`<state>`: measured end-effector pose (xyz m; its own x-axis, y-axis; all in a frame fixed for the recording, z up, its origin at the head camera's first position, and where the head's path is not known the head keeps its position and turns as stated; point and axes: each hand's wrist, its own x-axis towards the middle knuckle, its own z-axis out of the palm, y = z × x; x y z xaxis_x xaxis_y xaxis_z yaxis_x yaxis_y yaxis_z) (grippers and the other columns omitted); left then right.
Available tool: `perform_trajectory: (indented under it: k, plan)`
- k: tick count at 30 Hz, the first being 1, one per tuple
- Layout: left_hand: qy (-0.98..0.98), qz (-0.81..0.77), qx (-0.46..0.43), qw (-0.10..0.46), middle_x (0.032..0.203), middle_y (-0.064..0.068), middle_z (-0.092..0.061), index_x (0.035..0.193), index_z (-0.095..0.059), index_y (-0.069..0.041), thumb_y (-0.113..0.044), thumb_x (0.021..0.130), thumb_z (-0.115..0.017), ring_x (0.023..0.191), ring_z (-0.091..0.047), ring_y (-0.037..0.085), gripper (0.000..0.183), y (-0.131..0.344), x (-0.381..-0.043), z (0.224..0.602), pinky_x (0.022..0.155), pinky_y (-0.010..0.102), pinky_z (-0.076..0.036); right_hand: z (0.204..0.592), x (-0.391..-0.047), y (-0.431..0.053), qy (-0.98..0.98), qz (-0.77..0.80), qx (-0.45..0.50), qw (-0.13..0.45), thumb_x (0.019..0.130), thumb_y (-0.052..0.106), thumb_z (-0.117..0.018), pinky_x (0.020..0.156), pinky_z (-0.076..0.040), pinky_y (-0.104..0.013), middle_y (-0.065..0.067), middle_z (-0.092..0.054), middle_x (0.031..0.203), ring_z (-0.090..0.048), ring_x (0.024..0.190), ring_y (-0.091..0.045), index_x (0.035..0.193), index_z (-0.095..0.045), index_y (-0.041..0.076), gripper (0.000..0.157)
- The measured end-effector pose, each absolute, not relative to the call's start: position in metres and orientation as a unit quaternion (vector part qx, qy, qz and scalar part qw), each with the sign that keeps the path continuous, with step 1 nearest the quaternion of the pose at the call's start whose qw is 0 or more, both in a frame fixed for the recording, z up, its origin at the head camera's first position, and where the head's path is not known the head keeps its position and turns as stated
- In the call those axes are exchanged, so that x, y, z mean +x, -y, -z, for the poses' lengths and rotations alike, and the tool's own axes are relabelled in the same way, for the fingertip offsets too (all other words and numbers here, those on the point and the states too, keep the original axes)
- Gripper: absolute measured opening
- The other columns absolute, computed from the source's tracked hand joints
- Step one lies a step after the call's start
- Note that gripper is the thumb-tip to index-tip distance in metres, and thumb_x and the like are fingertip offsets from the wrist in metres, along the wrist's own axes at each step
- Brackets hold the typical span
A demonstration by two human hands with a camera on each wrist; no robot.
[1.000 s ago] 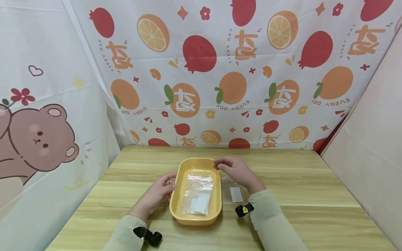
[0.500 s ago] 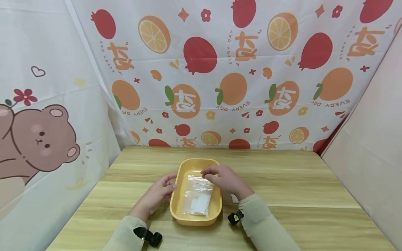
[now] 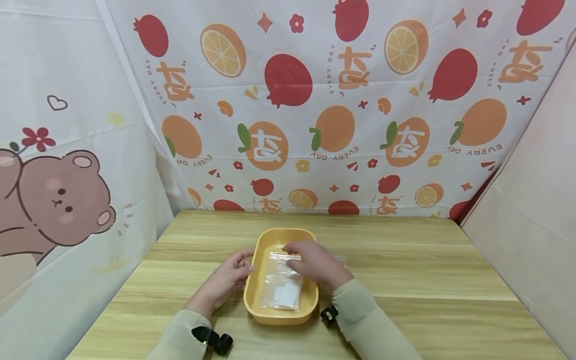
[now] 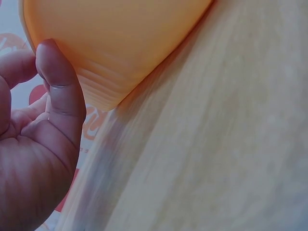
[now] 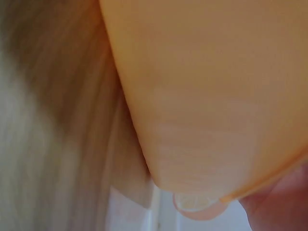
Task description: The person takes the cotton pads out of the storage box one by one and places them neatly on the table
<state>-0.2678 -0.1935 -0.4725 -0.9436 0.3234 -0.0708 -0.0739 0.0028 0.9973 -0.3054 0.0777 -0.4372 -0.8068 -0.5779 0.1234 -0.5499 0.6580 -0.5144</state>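
A yellow plastic tray (image 3: 256, 314) stands on the table, with clear zip-lock bags (image 3: 270, 292) holding white pieces lying overlapped inside it. At its left wall, my left hand (image 3: 223, 280) holds the rim; in the left wrist view the thumb (image 4: 60, 86) lies against the tray. My right hand (image 3: 315, 262) reaches over the right rim, thumb and fingers apart above the upper end of the bags; whether the fingertips touch them cannot be told. Beyond the right wrist, the edge of another clear bag (image 3: 341, 259) shows on the table, mostly hidden.
The wooden table (image 3: 418, 280) has light planks. A fruit-print cloth (image 3: 333, 165) hangs along its far edge, a bear-print cloth (image 3: 130, 200) at the left and a plain pale cloth (image 3: 531, 200) at the right. Black wrist cameras (image 3: 213, 341) are strapped over both sleeves.
My right hand has moved left and down from the tray's far right corner to over the bags inside. My left hand has stayed at the left rim.
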Motion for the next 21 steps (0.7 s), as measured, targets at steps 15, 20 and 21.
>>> perform_trajectory:
  k: [15, 20, 21]
  plan:
    - [-0.691, -0.702, 0.101, 0.139, 0.102, 0.012, -0.056, 0.152, -0.031, 0.003, -0.006, 0.100, -0.057, 0.082, -0.063, 0.019, 0.058, 0.194, -0.273, 0.477, 0.067, 0.032, -0.057, 0.447, -0.309, -0.059, -0.950, 0.081, -0.300, 0.022, 0.076, 0.045, -0.086, 0.111, -0.031, -0.045, 0.007, -0.067, 0.130, -0.060, 0.120, -0.014, 0.146, -0.055, 0.024, 0.079]
    - [-0.690, -0.703, 0.095, 0.139, 0.102, 0.014, -0.056, 0.152, -0.030, 0.004, -0.004, 0.101, -0.056, 0.082, -0.062, 0.019, 0.058, 0.193, -0.272, 0.478, 0.067, 0.032, -0.057, 0.446, -0.309, -0.059, -0.948, 0.073, -0.309, 0.007, 0.076, 0.029, -0.082, 0.103, -0.036, -0.043, 0.010, -0.067, 0.125, -0.060, 0.116, -0.010, 0.138, -0.062, 0.026, 0.065]
    - [-0.690, -0.704, 0.092, 0.140, 0.102, 0.014, -0.055, 0.152, -0.030, 0.003, -0.004, 0.101, -0.056, 0.081, -0.062, 0.019, 0.058, 0.193, -0.272, 0.478, 0.066, 0.031, -0.057, 0.446, -0.308, -0.059, -0.948, 0.083, -0.308, 0.005, 0.076, 0.025, -0.080, 0.103, -0.036, -0.043, 0.011, -0.067, 0.124, -0.060, 0.115, -0.009, 0.136, -0.064, 0.026, 0.062]
